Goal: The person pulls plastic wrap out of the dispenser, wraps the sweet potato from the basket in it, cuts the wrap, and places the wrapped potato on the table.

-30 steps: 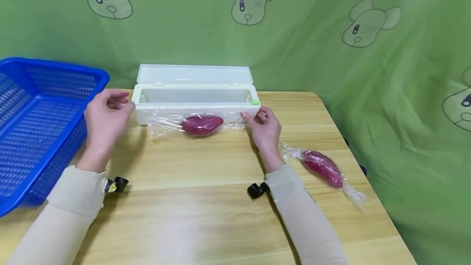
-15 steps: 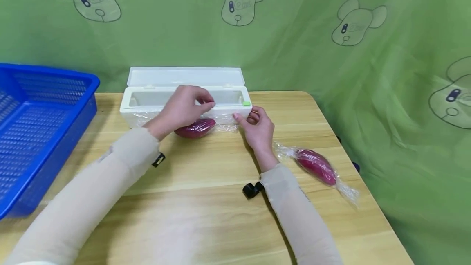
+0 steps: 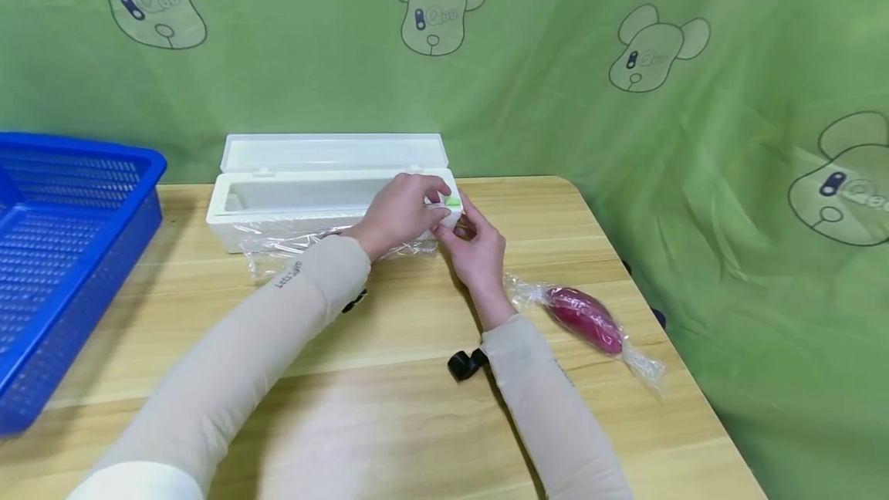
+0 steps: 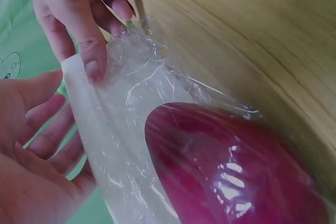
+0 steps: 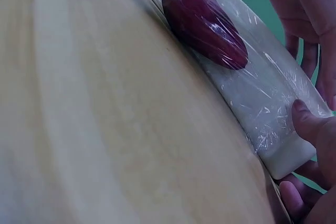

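From the head view, the left hand [image 3: 404, 211] has just swung from the left end of the white box [image 3: 225, 233] to its right end, over the green tab [image 3: 453, 201]. The right hand [image 3: 478, 253] stays there, gripping the box's corner. Both hands now share one end, so the work seems gathered there, leaving the film [image 3: 264, 259] unheld at the other. The left sleeve [image 3: 243, 353] lies across the lower middle, blocking much of the film. A blue basket [image 3: 150, 162] stands at far left, a wrapped bundle [image 3: 585, 319] lies right of centre, and the lid [image 3: 333, 153] stands open behind.

In the left wrist view, a purple vegetable [image 4: 226, 166] fills the lower right, under film against the box's front; the sleeve mostly hides it from above. The left hand, lower left, has loosely bent fingers; I can't tell whether they pinch the tab.

In the right wrist view, the vegetable sits upper centre, and the right thumb [image 5: 310, 121] presses film onto the box at right.
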`<state>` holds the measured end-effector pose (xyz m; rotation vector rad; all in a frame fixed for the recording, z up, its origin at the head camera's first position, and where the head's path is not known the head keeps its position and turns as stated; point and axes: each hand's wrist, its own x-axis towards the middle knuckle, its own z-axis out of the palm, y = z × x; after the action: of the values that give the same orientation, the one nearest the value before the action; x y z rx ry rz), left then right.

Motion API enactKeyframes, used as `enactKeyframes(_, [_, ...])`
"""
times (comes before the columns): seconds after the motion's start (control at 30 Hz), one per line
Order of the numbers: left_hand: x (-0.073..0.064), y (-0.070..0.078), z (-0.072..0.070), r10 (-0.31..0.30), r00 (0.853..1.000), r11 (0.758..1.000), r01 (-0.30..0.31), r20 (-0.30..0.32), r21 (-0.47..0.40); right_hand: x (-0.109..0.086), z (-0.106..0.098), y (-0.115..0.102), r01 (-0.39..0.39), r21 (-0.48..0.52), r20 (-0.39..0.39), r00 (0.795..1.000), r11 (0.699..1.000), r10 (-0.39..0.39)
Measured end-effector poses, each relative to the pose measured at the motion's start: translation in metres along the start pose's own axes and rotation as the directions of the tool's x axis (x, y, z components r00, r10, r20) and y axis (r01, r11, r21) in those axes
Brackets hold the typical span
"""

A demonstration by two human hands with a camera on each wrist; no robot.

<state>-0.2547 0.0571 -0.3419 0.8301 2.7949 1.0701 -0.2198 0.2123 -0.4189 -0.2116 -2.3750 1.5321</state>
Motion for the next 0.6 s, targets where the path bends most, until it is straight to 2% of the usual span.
enactKeyframes(0.27, [0.005, 0.001, 0.005, -0.038, 0.999, 0.999, 0.038, -0.018, -0.021, 0.002, -0.001, 0.002, 0.02, 0.003, -0.014, 1.0, 1.0, -0.02])
enactKeyframes(0.43, [0.006, 0.0, 0.001, -0.033, 0.999, 0.999, 0.033, -0.041, -0.01, 0.004, -0.001, 0.003, 0.051, -0.007, -0.029, 0.998, 0.999, -0.051])
enactKeyframes(0.6, [0.005, -0.002, -0.005, -0.052, 0.998, 0.999, 0.052, -0.022, 0.005, 0.005, -0.001, 0.001, 0.035, -0.016, -0.034, 0.999, 0.999, -0.035])
